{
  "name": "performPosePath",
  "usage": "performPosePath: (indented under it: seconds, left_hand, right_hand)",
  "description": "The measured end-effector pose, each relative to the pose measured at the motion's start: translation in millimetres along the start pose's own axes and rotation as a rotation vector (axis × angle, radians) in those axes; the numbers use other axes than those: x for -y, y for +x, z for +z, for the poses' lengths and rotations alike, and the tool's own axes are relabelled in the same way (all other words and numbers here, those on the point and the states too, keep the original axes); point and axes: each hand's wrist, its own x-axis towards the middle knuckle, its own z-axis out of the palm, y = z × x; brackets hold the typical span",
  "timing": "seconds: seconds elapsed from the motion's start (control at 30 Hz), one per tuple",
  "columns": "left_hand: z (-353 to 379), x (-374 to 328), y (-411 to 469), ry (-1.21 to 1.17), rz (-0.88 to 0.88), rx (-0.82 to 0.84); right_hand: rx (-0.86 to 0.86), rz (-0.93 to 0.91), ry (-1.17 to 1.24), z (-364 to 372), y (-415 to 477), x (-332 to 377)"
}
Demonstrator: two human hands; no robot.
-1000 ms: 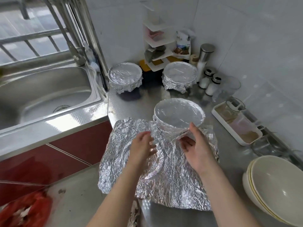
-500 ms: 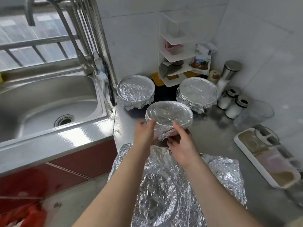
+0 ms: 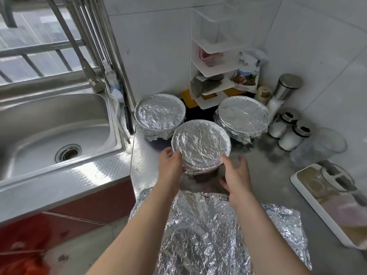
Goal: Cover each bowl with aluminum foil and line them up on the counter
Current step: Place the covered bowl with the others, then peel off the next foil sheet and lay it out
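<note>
Three foil-covered bowls cluster at the back of a steel counter [image 3: 268, 165], seen from the head camera looking down along two bare forearms. The base of the front bowl [image 3: 200, 143] is hidden behind the hands, so it is hard to say whether it rests on the counter or is just above it. A white tray [image 3: 309, 199] is cut off at the right edge, and a crumpled foil sheet [image 3: 218, 235] runs out of the bottom of the picture.

Half a second ago both hands clasped this bowl nearer the person. It now sits farther back, just in front of the gap between the left rear bowl [image 3: 159, 114] and the right rear bowl [image 3: 242, 114]. The right hand [image 3: 235, 175] has loosened, its fingers spread and relaxed beside the rim, perhaps brushing it. The left hand [image 3: 170, 165] grips the bowl's left side, thumb on the rim.

The bowl's foil is stretched flat and wrinkled across the top and folded in pleats down the side. A steel sink [image 3: 49, 126] lies to the left.
</note>
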Motion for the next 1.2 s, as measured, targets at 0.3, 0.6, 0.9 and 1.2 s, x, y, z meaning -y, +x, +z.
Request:
performPosePath:
  seconds: [0.3, 0.6, 0.9, 1.2]
  left_hand:
    - [-25, -38, 55, 0.338, 0.366, -0.236]
    - [-36, -57, 100, 0.302, 0.269, -0.327]
    - [-56, -51, 110, 0.313, 0.256, -0.41]
    - [-56, -58, 58, 0.477, 0.341, -0.35]
  right_hand:
    - [0.049, -0.039, -0.096, 1, 11, 14]
    - [0.059, -0.004, -0.022, 3, 23, 16]
    - [0.104, 0.039, 0.137, 15, 24, 25]
    - [0.167, -0.043, -0.162, -7, 5, 33]
